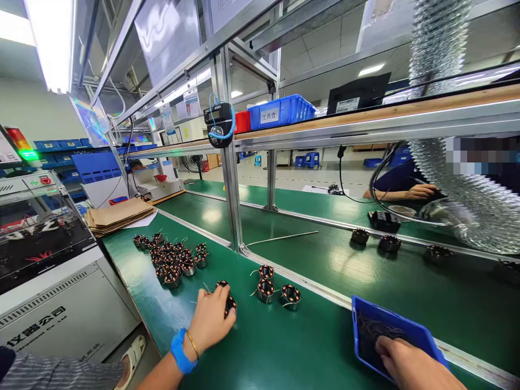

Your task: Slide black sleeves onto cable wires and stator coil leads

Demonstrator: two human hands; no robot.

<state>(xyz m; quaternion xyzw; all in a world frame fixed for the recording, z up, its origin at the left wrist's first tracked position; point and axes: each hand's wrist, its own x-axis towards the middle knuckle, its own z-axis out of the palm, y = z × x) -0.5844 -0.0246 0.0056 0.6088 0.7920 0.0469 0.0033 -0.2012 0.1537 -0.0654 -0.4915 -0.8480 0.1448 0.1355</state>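
My left hand [211, 317], with a blue wristband and a thin bangle, is closed over two small round wound stators [227, 303] on the green mat [284, 346]. Three more stators [276, 290] stand just to its right. A cluster of several stators [173, 257] lies further back on the left. My right hand [410, 363] rests inside a shallow blue tray [390, 325] at the lower right, fingers flat on fine wire scraps.
A grey test machine [49, 281] stands at the left. Brown paper sheets [116, 214] lie behind the cluster. A steel frame post [231, 189] rises mid-bench. Beyond the rail, another person's hand [420, 190], a foil duct [459, 173] and more stators [376, 241].
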